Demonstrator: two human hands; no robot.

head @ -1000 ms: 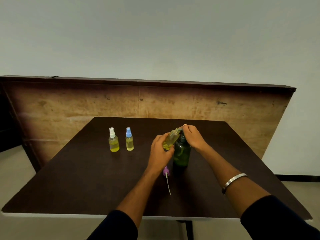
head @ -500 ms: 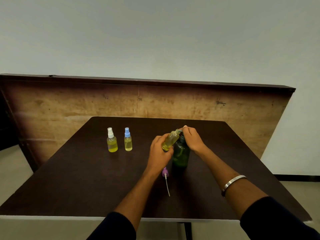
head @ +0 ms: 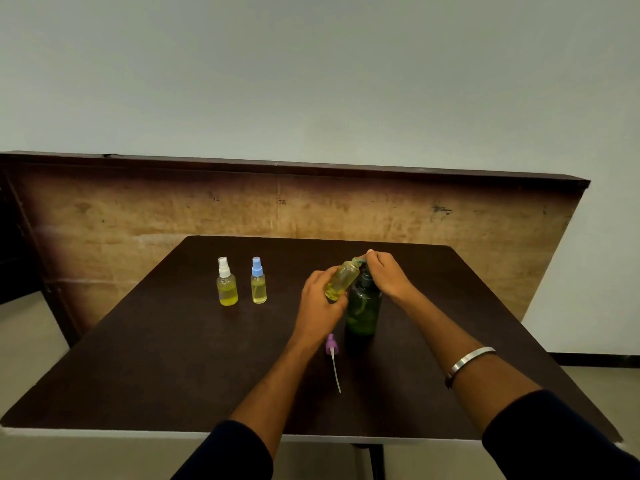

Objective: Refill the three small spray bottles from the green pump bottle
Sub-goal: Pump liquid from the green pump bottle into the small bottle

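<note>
The green pump bottle stands upright near the middle of the dark table. My right hand sits over its pump head, fingers curled on the nozzle. My left hand grips an uncapped small bottle of yellow liquid, tilted with its mouth at the pump nozzle. Its purple spray cap with a long dip tube lies on the table just below my left hand. Two capped small spray bottles stand to the left: a white-capped one and a blue-capped one, both holding yellow liquid.
A worn wooden panel stands upright behind the table against a pale wall. The table's front edge runs just above my sleeves. A metal bangle circles my right wrist.
Both hands and the tilted bottle stay at the pump head. The view has shifted slightly; nothing on the table has moved.
</note>
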